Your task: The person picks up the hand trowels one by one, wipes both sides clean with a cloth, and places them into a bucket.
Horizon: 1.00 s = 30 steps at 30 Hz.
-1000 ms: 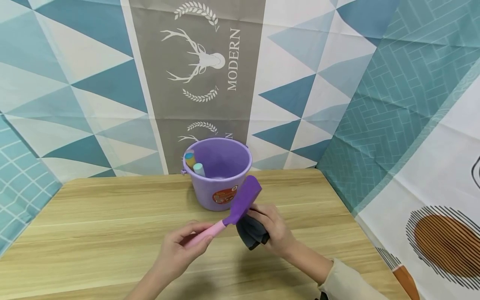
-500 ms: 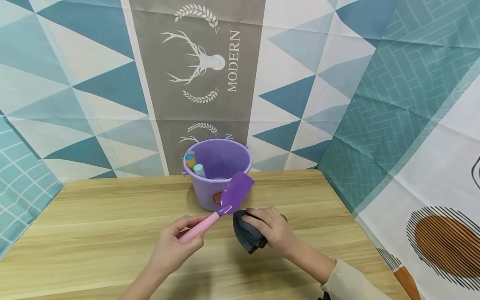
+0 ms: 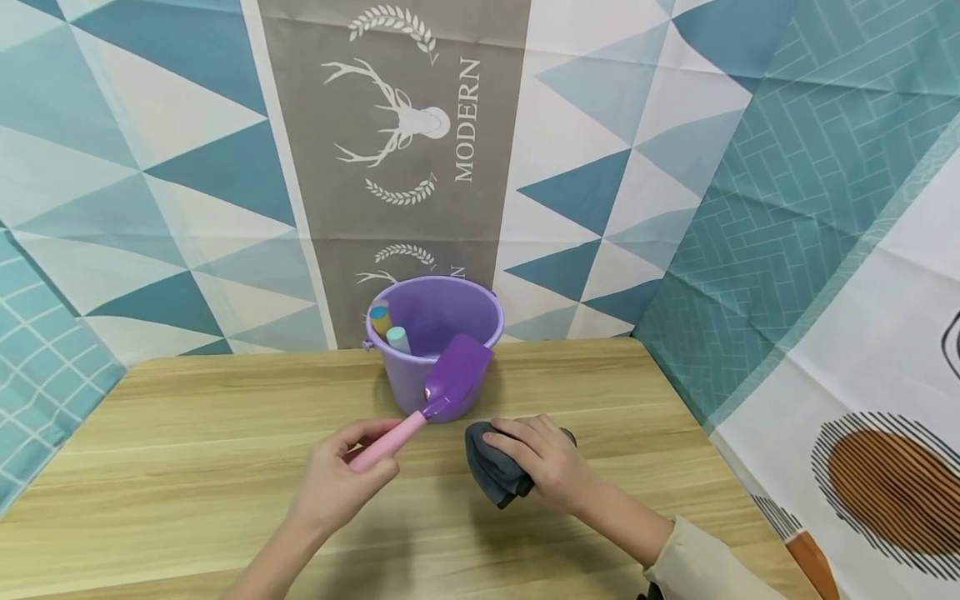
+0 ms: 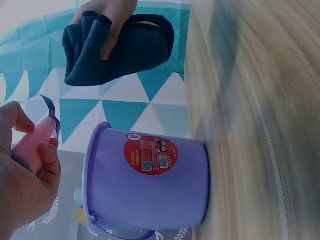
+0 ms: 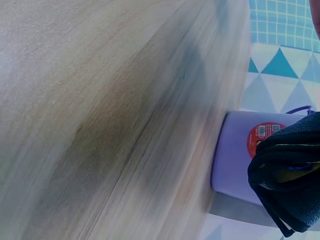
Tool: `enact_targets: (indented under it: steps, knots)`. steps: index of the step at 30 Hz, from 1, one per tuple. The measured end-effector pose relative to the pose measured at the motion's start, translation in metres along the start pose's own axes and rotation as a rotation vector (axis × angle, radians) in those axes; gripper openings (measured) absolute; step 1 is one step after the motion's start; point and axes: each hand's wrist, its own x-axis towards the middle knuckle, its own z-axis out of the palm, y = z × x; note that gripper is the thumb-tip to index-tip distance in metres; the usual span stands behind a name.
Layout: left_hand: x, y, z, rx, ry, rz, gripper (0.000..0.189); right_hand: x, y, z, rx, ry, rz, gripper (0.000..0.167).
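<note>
My left hand [image 3: 341, 483] grips the pink handle of a toy shovel [image 3: 459, 371], whose purple blade tilts up in front of the bucket. In the left wrist view the shovel [image 4: 37, 145] is seen nearly end-on. A folded dark grey cloth [image 3: 495, 467] is held in my right hand [image 3: 551, 467], above the table and to the right of the shovel. The cloth [image 4: 120, 52] hangs clear of the wood in the left wrist view. Behind the shovel stands a purple bucket [image 3: 401, 383] with a red label, its lower front partly hidden by the blade.
Inside the bucket, at its left, stand a light bottle with a mint cap [image 3: 397, 335] and a yellow one with a blue cap [image 3: 380, 318]. The wooden table [image 3: 225, 417] ends at a patterned cloth wall [image 3: 585, 200] behind and at the sides.
The left hand has drawn left and slightly down with the shovel, and its blade has turned to show its broad face. The right hand with the cloth has shifted slightly away from the blade.
</note>
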Motion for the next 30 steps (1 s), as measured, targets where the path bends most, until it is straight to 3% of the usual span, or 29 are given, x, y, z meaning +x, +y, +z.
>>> enact_targets:
  steps: [11,19,25,30]
  knots:
    - [0.005,0.003,-0.002,0.166,0.112,-0.034,0.032,-0.002,0.000,-0.001,0.020,-0.034,0.015,0.028]
    - [0.010,0.003,-0.003,0.124,0.193,0.001,0.033,-0.005,0.000,-0.002,0.024,-0.058,0.021,0.030]
    - [0.014,0.004,-0.002,0.039,0.301,0.089,0.040,-0.006,0.000,-0.002,0.021,-0.060,0.013,0.031]
    - [0.019,0.009,-0.003,-0.003,0.327,0.132,0.038,-0.007,0.000,-0.002,0.021,-0.060,0.006,0.029]
